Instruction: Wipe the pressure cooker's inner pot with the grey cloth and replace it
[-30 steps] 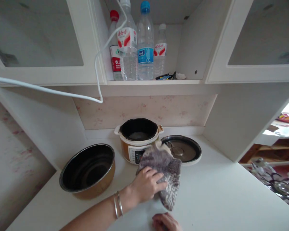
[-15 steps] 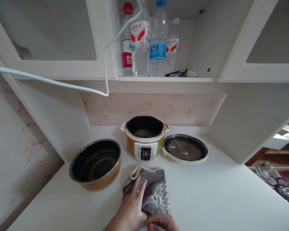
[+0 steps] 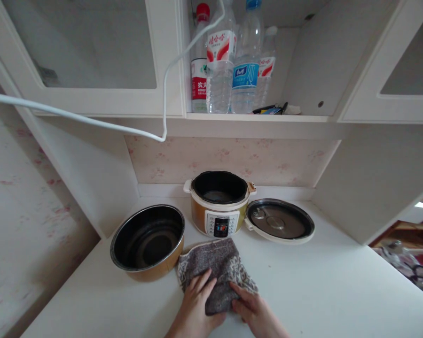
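Observation:
A folded grey-brown towel [image 3: 216,267] with a pale pattern lies on the white counter. My left hand [image 3: 197,307] rests on its lower left part, fingers stretched out and slightly spread. From the lower right, my right hand [image 3: 255,312] touches the towel with its fingers extended over the cloth and apart. Just behind the towel stands a gold and white electric cooker [image 3: 215,213], lidless, its dark inside showing. Left of the towel sits a round pot [image 3: 155,270] with a black interior and golden outside. The cooker's lid [image 3: 280,223] lies underside up at the right.
Overhead, an open shelf holds several plastic bottles [image 3: 245,84] and small items [image 3: 271,110] between glass-fronted cabinet doors [image 3: 102,101]. A white cable [image 3: 91,123] hangs across the upper left. Side panels [image 3: 366,183] bound the counter [image 3: 320,291].
The towel has shifted and its outline changed, with its patterned part now toward the right. My right hand has moved up and right from the lower edge, and its curled fingers have straightened.

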Action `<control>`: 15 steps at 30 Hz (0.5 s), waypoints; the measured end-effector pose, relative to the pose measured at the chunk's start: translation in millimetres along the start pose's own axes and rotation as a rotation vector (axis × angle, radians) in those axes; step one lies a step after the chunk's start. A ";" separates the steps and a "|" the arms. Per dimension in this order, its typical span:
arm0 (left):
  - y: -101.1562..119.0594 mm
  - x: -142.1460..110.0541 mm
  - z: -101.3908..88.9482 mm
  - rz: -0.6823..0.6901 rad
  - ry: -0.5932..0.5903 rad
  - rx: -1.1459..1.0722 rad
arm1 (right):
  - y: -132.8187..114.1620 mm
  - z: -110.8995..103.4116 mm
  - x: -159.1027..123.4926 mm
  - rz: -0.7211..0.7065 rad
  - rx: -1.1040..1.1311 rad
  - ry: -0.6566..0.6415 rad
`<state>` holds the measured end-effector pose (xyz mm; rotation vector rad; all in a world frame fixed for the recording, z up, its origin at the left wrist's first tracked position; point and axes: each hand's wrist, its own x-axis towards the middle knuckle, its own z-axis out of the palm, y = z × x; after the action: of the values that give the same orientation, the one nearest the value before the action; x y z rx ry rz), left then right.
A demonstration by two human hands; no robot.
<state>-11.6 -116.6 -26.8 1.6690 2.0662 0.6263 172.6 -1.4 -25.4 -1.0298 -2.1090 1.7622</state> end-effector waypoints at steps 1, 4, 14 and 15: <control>-6.7 -1.0 3.2 0.040 0.022 0.011 | 2.4 -2.0 -1.1 -0.030 -0.022 0.000; -19.2 -2.9 9.7 0.160 0.093 0.022 | 5.5 -5.1 -4.9 -0.101 -0.071 -0.030; -43.1 -61.6 -69.6 -0.402 0.462 -0.762 | -97.9 -15.0 10.8 -0.045 0.019 -0.100; -54.8 -71.5 -78.3 -0.455 0.577 -0.821 | -112.1 -13.0 20.3 -0.081 0.039 -0.094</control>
<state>-85.8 -203.5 7.8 0.5660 1.9824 1.6318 122.9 16.6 76.3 -0.8541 -2.1293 1.8389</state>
